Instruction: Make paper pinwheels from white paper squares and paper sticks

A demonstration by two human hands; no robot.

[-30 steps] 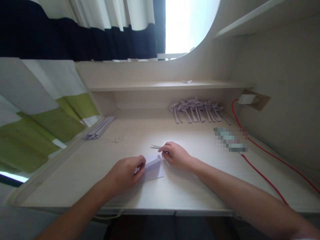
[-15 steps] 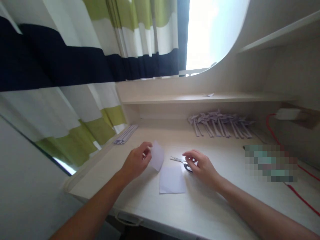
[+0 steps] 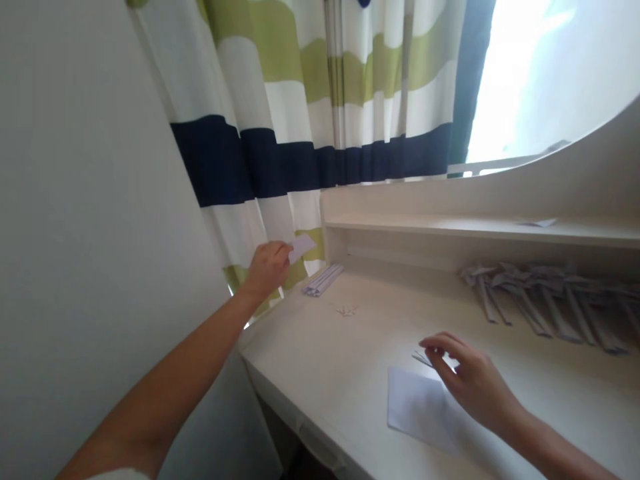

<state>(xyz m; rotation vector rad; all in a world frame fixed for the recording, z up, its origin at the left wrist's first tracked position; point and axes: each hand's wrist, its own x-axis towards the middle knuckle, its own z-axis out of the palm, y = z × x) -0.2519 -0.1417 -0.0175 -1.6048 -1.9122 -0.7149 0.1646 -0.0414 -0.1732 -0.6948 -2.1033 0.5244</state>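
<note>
L hand has swung out past the surface edge to frame centre-left, fingers pinching the cut slip. R hand, fingers loosely open, rests over scissors w/ sheet beside it, lower right.

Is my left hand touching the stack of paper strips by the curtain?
Apart. The head view shows the left hand raised off the desk's left edge, pinching a small paper piece, with curtain visible between it and the stack of strips on the desk.
</note>
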